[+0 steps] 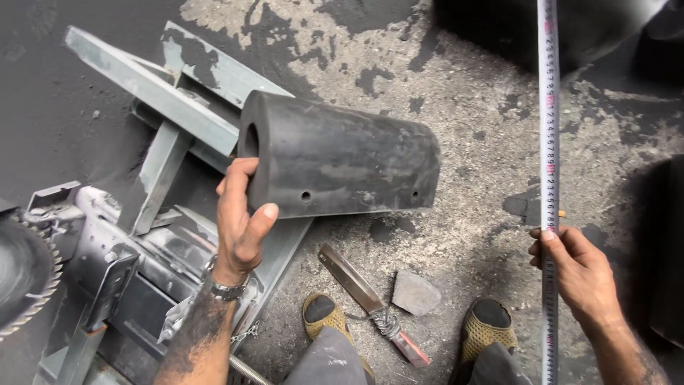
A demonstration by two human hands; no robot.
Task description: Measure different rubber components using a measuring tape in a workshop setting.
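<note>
1. While your left hand (pixel 239 228) grips the near-left end face of the black D-shaped rubber block (pixel 340 158), fingers wrapped around its edge and thumb pressed on the flat side, the block rests on the grey metal angle-iron frame (pixel 153 89) of the cutting stand, its round bore facing left.
2. Note that your right hand (pixel 573 267) is closed on the white measuring tape strip (pixel 547 142), pinching it between thumb and fingers. The tape runs from the far edge of the view to the near edge, at the right.
3. Observe that the tape stands well apart from the block, to its right; it is not laid against the block, so no length is read off it yet.
4. Check the toothed circular saw blade (pixel 25 274) at the near left: it is clear of the block, and no cut shows in the rubber.
5. Mind the flat steel knife with wire-wrapped handle (pixel 367 299) and the small grey stone (pixel 415 292) on the gritty ground, just beyond your yellow mesh shoes (pixel 324 317).
</note>
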